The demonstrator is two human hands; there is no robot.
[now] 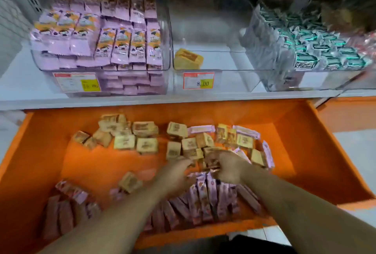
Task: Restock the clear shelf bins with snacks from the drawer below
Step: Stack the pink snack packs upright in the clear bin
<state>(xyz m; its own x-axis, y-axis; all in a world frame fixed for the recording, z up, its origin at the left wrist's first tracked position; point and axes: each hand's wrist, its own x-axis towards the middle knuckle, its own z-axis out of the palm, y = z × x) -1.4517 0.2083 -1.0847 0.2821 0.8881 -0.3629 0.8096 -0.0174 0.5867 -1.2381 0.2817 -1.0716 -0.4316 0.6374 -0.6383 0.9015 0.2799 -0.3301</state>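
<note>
An orange drawer (317,152) is pulled out under the shelf. Several small yellow snack packs (146,145) lie scattered in its far half, and pink snack bars (205,196) are stacked in its near half. Both hands reach into the middle of the drawer. My left hand (175,176) has its fingers curled down over yellow packs. My right hand (227,167) grips yellow packs at the pile's edge. On the shelf above, the middle clear bin (215,78) holds only one yellow pack (188,59).
The left clear bin (168,36) is packed with pink bars (114,46). The right clear bin (264,84) holds green-and-white packets (317,50). Price labels (198,80) hang on the bin fronts. The white shelf edge (162,101) runs just above the drawer.
</note>
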